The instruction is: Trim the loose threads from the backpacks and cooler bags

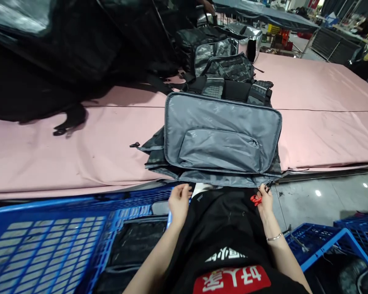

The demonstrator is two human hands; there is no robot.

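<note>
A dark camouflage backpack [272,163] lies across the table edge in front of me, its grey-lined panel [223,118] facing up with a sewn pocket [221,149] on it. My right hand [265,200] is closed at the bag's lower right corner. It holds a small red-handled tool [256,200] that looks like thread snips, and dark tips show by the fingers. My left hand [179,202] is just below the bag's lower left edge, fingers curled together. Whatever those fingers may hold is too small to make out.
Pink sheeting [325,134] covers the long table. Black bags [79,53] are heaped at the left, with more backpacks [214,49] behind mine. A blue crate [49,245] with dark pieces stands at lower left, another blue crate [319,241] at lower right.
</note>
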